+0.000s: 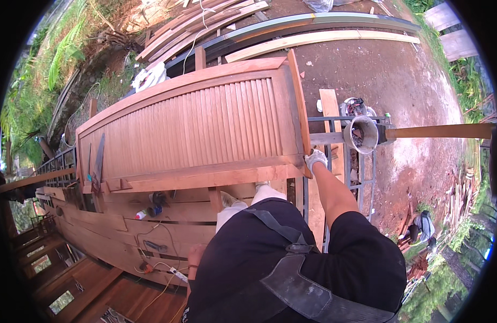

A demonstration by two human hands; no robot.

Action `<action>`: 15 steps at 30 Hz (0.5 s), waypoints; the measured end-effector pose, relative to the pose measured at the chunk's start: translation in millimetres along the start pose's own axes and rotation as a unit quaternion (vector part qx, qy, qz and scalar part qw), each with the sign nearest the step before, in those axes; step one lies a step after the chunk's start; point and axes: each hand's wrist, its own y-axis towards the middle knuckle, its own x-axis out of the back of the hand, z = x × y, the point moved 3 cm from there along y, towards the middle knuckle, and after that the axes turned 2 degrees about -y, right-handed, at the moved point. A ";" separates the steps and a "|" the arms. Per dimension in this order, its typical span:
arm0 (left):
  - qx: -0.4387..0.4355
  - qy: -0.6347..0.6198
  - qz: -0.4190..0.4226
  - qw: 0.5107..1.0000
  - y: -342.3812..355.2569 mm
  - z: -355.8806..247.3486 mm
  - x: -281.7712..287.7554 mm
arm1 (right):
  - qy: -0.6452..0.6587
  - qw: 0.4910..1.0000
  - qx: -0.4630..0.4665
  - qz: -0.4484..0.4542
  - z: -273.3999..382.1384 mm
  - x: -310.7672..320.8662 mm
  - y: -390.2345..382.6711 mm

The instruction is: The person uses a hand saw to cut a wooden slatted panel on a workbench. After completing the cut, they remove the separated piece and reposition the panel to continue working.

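A wooden louvered panel (189,124) lies across the middle of the view, with a hand saw (99,159) and another long thin tool (89,161) on its left end. My right hand (316,159), in a whitish glove, grips the upright board (298,102) at the panel's right end, near the lower corner. My left hand (196,253) hangs bare beside my body, below the panel, its fingers mostly hidden.
Beyond lie stacked planks (200,27) and metal beams (313,21). Right are a bucket (371,134) and a long beam (442,130). Below left, a deck (98,226) holds cables, a power strip (178,274) and bottles (143,214). A person (421,229) bends at lower right.
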 end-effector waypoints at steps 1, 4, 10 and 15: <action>-0.023 0.020 0.024 0.999 4.4 1.5 -0.9 | 0.011 1.000 -0.009 0.011 -0.6 0.0 -4.2; -0.045 0.037 0.052 0.997 10.1 1.8 3.0 | 0.008 0.999 0.031 -0.001 6.2 1.4 -18.6; -0.045 0.217 -0.008 0.975 14.8 -34.7 -13.6 | -0.050 0.997 0.057 0.024 27.4 -16.0 -21.8; -0.058 0.143 0.035 0.987 -2.8 -74.3 -13.3 | -0.060 0.998 0.024 0.019 44.1 -17.6 -31.7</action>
